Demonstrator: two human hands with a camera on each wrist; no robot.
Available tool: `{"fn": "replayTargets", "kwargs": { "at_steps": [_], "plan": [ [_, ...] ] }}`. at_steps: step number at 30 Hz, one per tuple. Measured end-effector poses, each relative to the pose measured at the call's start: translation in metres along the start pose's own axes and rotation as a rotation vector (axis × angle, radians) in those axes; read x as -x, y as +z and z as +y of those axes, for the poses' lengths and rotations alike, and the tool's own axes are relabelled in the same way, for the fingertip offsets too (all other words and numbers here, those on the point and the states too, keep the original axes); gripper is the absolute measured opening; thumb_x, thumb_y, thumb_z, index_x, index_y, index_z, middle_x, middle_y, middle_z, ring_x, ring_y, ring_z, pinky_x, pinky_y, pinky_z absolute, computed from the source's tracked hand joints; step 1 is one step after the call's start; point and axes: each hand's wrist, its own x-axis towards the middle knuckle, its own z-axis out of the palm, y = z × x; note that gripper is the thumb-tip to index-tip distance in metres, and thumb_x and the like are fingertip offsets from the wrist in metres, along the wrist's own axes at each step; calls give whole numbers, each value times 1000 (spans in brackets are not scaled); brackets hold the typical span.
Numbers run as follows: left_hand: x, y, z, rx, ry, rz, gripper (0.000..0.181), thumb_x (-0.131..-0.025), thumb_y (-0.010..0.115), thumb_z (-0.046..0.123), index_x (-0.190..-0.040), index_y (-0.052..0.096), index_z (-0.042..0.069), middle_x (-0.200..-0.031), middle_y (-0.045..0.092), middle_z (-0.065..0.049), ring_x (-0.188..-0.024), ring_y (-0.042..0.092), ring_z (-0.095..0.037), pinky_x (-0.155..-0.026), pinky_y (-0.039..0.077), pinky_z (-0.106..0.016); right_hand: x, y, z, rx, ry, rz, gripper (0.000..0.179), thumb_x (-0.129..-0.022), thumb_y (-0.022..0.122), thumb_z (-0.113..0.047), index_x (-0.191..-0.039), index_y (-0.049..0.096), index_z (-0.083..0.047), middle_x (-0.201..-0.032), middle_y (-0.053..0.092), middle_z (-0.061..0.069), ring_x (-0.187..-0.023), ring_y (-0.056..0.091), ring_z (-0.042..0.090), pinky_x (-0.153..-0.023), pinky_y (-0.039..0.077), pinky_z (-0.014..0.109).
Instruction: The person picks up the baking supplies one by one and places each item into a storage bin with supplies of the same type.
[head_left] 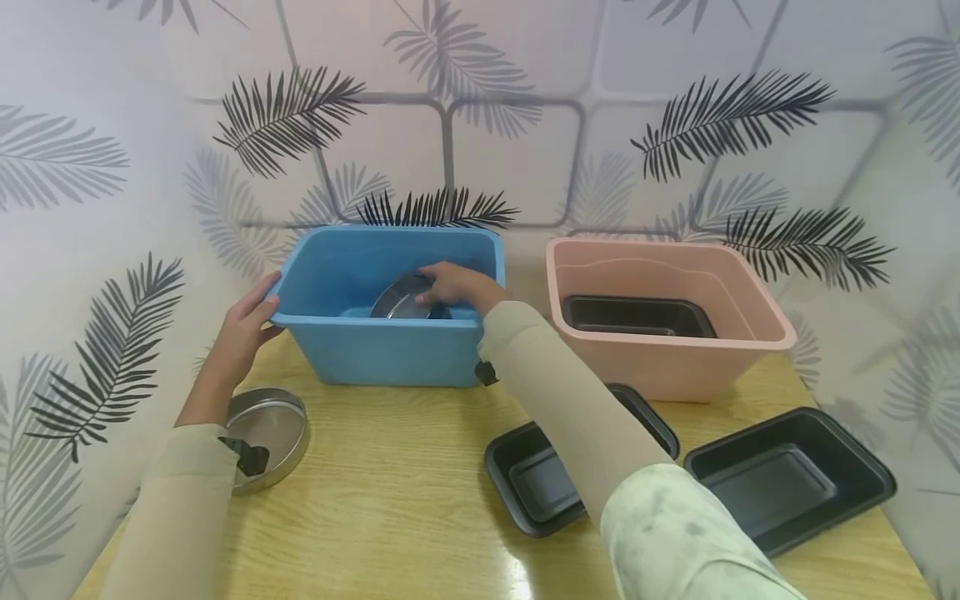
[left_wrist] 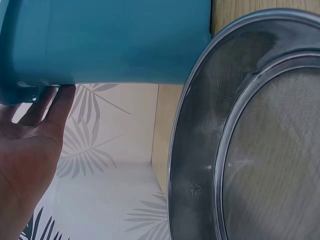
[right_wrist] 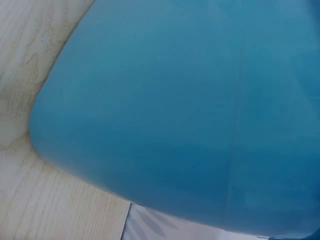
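The right hand (head_left: 453,283) pinches the edge of a round metal pan (head_left: 401,298) inside the blue bin (head_left: 386,354), near its right end. The bin's front wall cuts off the pan's lower part, and a dark shape under the hand is hard to make out. The left hand (head_left: 243,329) grips the rim at the bin's left end; in the left wrist view its fingertips disappear behind the plastic. That wrist also covers part of a round mesh sieve (head_left: 281,421), which runs out of the left wrist frame. The right wrist view is mostly the bin's outer wall, with the hand itself out of sight.

The right sleeve (head_left: 675,533) crosses what looks like a single black loaf pan (head_left: 536,479), hiding its middle, and overlaps the near edge of a wider black pan (head_left: 780,483). Another dark pan (head_left: 637,315) sits half concealed in the pink bin (head_left: 675,367).

The tabletop (head_left: 382,483) is yellowish wood grain, with glare at the near edge. Behind it, the pale wall (head_left: 540,158) carries grey lines and feathery leaves.
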Motion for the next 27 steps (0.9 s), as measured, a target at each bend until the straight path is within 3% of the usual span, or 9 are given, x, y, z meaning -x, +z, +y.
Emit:
{"fn": "replayTargets", "kwargs": {
  "at_steps": [11,18,22,27],
  "plan": [
    [-2,-1,-3,1,-14,-7,64,-109,40,38,-163,14,16,-170,6,-16,-151,19,-46,-114,39,-46,6,-3,0,-36,-114,97,71,-102,61,-35,-159,29,-7,-164,32,12,-153,28,28,-125,28,42],
    [-3,0,-2,26,-18,-10,62,-110,39,36,-163,14,17,-170,5,-15,-152,16,-45,-116,29,-60,17,-10,-6,-88,-198,169,71,-102,59,-42,-158,32,-8,-159,40,16,-148,37,29,-122,34,44],
    [-4,-1,-1,34,-16,-21,63,-110,39,36,-164,13,18,-170,3,-14,-153,15,-44,-116,27,-61,30,-11,-17,-193,-265,187,69,-101,60,-43,-158,35,-13,-157,44,14,-145,42,27,-119,39,41],
    [-2,-3,-2,34,-26,-32,64,-109,40,37,-164,12,18,-170,2,-15,-153,15,-43,-117,29,-58,50,-7,-35,-401,-348,191,64,-99,64,-40,-155,42,-19,-152,51,5,-138,50,18,-109,49,34]
  ]
}}
